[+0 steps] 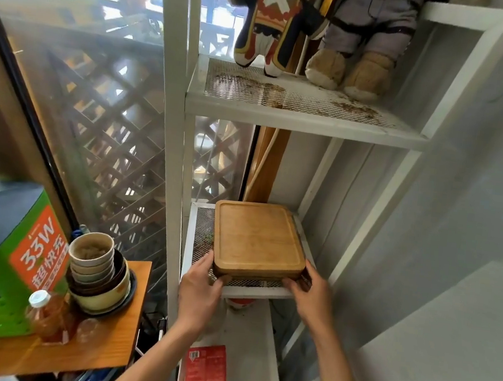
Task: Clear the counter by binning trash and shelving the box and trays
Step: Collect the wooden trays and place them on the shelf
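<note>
I hold the stacked trays (259,240) by both near corners, left hand (199,290) and right hand (310,296) fingers curled around them, seating them squarely on the mesh shelf (201,231).

plush toys (322,33) cropped above, lower trays (253,276) mostly hidden

The trays (259,239) are of smooth, matt wood. The shelf (299,111) is white painted metal with rough mesh, stained. The tabletop (98,338) is orange wood. The toys (350,67) are soft cloth.
</note>
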